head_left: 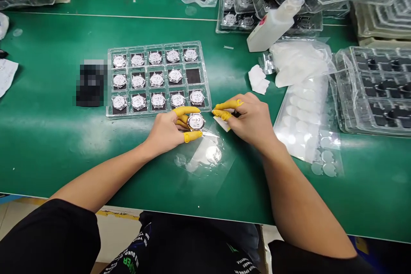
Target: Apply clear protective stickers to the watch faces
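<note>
Yellow finger cots cover several fingertips of both hands. In my left hand [171, 130], a round silver watch case [195, 121] is pinched between thumb and fingers, its printed white face turned up. My right hand [248, 115] has its fingertips closed on a small white folded piece [221, 124], perhaps paper or cloth, partly hidden by the fingers. Just behind my hands lies a clear plastic tray [207, 90] of similar watch cases in rows. One pocket at its right side, in the middle row, shows only a black pad [193, 76]. Below my hands rests a clear film [205, 156].
A white bottle [271, 25] stands tilted in view beside stacked trays [237, 4]. Sheets of round clear stickers [302, 115] and white wipes [300, 62] lie to the right, near another tray stack [343, 94]. Left of the watch tray is a blurred-out black object [91, 85].
</note>
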Available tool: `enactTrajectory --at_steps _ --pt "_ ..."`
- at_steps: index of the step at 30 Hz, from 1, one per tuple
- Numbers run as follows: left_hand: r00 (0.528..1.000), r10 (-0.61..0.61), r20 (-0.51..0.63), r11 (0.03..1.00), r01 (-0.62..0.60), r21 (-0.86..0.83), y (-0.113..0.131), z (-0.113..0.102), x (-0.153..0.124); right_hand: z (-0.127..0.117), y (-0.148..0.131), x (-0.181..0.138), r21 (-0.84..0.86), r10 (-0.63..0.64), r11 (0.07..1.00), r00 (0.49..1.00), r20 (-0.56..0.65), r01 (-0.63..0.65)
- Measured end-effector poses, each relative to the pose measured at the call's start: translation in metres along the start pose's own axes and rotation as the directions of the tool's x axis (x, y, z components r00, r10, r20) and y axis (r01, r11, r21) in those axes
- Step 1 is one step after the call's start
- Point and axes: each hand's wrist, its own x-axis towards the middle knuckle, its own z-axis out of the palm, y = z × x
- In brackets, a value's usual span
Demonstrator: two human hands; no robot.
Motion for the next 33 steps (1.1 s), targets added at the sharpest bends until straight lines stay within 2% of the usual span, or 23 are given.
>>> enactTrajectory --at_steps 3,5,7,9,12,16,20,24,29,33 --pt "1.0 0.009 0.001 1.0 -0.009 -0.005 -0.001 -0.001 0.0 0.0 -0.02 -0.003 0.163 -0.015 0.986 0.997 -0.07 0.026" --pt "0.999 0.027 0.018 1.0 -0.027 0.005 -0.003 -0.001 0.001 0.003 -0.035 -0.004 0.266 -0.117 0.956 0.992 -0.045 0.124" --pt "0.998 0.049 0.042 0.999 -0.05 0.012 -0.005 -0.002 0.002 0.008 -0.047 -0.005 0.274 -0.23 0.935 0.973 -0.018 0.226" --pt "0.996 0.067 0.051 0.998 -0.068 0.013 -0.007 -0.002 0.003 0.012 -0.052 -0.006 0.214 -0.258 0.943 0.966 -0.019 0.256" --pt "0.997 0.063 0.036 0.998 -0.064 0.023 -0.009 -0.002 0.004 0.014 -0.051 -0.005 0.16 -0.251 0.954 0.968 -0.034 0.253" --pt "0.996 0.067 0.051 0.996 -0.069 0.049 -0.01 -0.002 0.003 0.015 -0.046 -0.002 0.166 -0.358 0.919 0.933 -0.034 0.358" --pt "0.997 0.079 0.017 0.996 -0.079 0.048 -0.011 -0.001 0.003 0.019 -0.039 -0.001 0.16 -0.4 0.891 0.902 -0.165 0.425" --pt "0.996 0.085 0.028 0.995 -0.086 0.04 -0.012 -0.001 0.003 0.022 -0.036 -0.002 0.224 -0.467 0.848 0.877 -0.108 0.48" --pt "0.997 0.07 0.018 0.997 -0.07 0.01 -0.012 -0.001 0.003 0.024 -0.037 -0.002 0.143 -0.401 0.898 0.907 -0.129 0.417" --pt "0.996 0.08 0.048 0.997 -0.081 0.001 -0.014 0.0 0.004 0.023 -0.037 -0.003 0.199 -0.468 0.853 0.876 -0.116 0.482"
